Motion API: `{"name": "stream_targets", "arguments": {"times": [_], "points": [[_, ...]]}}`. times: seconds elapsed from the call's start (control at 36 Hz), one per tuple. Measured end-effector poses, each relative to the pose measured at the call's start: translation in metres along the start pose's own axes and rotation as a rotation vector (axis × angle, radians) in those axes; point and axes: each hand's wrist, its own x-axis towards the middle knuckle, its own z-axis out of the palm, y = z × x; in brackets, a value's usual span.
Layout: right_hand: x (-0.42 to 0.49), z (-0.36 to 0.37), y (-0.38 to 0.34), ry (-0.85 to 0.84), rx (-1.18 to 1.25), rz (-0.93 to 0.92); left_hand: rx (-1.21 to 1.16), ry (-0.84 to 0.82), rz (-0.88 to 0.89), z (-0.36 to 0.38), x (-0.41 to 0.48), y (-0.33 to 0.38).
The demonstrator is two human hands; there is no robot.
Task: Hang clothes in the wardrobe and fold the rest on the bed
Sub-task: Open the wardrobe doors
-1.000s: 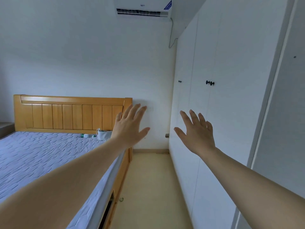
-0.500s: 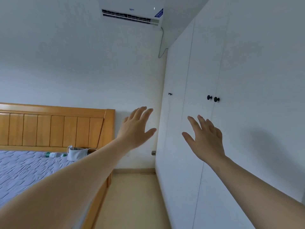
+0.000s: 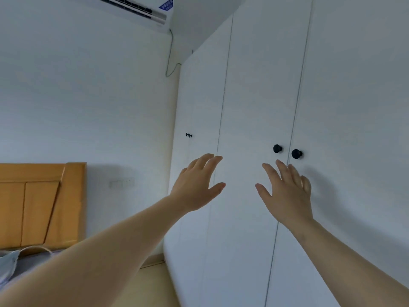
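I record a plain white wall [image 3: 88,96] ahead, under soft, even, slightly bluish light. A white air conditioner [image 3: 137,9] is mounted high on it and is cut by the top edge. A thin cable [image 3: 170,63] drops from its right end into the corner.

A pale switch plate [image 3: 121,183] sits on the wall just right of a honey-coloured wooden headboard [image 3: 42,196].

A tall white wardrobe [image 3: 254,85] fills the right side, doors closed. Two round black knobs [image 3: 277,148] flank one door seam, and a smaller dark pair [image 3: 188,135] lies further along.

The floor [image 3: 152,284] is beige, with matching skirting [image 3: 152,261] at the foot of the wall.
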Motion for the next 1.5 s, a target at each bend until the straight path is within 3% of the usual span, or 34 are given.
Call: {"name": "stream_targets", "arguments": {"times": [0.11, 0.22, 0.42, 0.61, 0.86, 1.17, 1.33, 1.5], "points": [[0.039, 0.017, 0.026, 0.117, -0.099, 0.06, -0.103, 0.018, 0.083, 0.042, 0.047, -0.004], [0.077, 0.041, 0.051, 0.365, -0.121, 0.046, -0.207, 0.058, 0.157, 0.079, 0.092, -0.001], [0.112, 0.055, 0.068, 0.49, -0.322, 0.028, -0.425, 0.181, 0.263, 0.133, 0.163, 0.017], [0.121, 0.07, 0.071, 0.67, -0.273, 0.014, -0.731, 0.336, 0.297, 0.177, 0.214, 0.039], [0.14, 0.074, 0.069, 1.031, -0.135, 0.104, -0.701, 0.506, 0.459, 0.222, 0.244, 0.049], [0.144, 0.073, 0.038, 0.937, -0.122, 0.505, -0.556, 0.718, 0.533, 0.245, 0.259, 0.046], [0.143, 0.066, 0.022, 0.795, -0.203, 0.653, -0.561, 0.654, 0.575, 0.245, 0.257, 0.039], [0.137, 0.051, 0.002, 0.632, -0.287, 0.768, -0.567, 0.471, 0.634, 0.235, 0.248, 0.022]]}}
